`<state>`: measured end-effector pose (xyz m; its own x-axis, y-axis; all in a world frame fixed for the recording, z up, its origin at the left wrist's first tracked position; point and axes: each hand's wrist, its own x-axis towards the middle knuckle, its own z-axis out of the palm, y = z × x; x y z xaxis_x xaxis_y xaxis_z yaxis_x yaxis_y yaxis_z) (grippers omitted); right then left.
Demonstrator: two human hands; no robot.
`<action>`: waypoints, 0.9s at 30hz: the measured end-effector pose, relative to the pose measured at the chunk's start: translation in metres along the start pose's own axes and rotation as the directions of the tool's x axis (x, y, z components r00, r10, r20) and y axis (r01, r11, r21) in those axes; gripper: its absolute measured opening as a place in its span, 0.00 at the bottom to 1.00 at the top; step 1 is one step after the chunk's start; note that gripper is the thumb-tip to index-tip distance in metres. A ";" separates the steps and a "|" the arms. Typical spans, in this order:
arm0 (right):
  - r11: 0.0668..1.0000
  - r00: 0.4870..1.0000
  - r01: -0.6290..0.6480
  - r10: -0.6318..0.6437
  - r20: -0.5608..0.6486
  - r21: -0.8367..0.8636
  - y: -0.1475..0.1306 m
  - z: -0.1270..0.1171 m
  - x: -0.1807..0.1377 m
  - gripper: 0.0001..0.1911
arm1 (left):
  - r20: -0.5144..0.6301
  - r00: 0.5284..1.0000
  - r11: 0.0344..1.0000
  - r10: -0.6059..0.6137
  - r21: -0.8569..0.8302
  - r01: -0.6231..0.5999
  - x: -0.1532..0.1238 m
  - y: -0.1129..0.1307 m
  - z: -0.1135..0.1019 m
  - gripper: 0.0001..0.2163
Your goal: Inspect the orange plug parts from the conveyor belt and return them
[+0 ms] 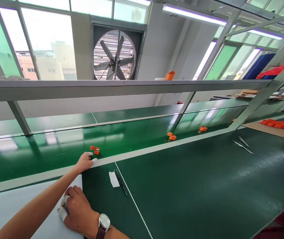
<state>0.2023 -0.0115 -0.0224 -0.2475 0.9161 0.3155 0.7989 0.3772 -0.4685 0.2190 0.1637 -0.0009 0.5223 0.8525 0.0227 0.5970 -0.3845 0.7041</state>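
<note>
My left hand (85, 162) reaches out over the pale rail (142, 153), white covers on its thumb and forefinger. Those fingers are apart, just short of a small orange box (96, 151) with its lid open, lying on the shiny green belt (67, 146). Small dark and light contents show inside the box. Closer to me, my right hand (78, 209) is closed above a white sheet (7, 212), with covered fingertips pressed together and a watch (104, 220) on the wrist. What those fingertips hold, if anything, is too hidden to name.
Black tweezers (121, 182) lie beside a white paper scrap (113, 179) on the green table. More orange boxes (172, 136) sit along the belt to the right. Metal tweezers (243, 146) and a row of orange parts (281, 125) are farther right. A grey shelf beam (132, 89) crosses above the belt.
</note>
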 end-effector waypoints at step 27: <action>0.906 0.972 0.043 0.059 -0.226 0.420 -0.004 -0.004 0.004 0.15 | -0.229 0.973 0.906 0.012 -0.409 -0.107 -0.229 -0.043 -0.105 0.12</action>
<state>0.2008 -0.0100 -0.0161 -0.0698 0.8823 0.4654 0.4831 0.4381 -0.7581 0.0099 0.0226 0.0378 0.3760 0.9063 0.1930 0.2361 -0.2951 0.9258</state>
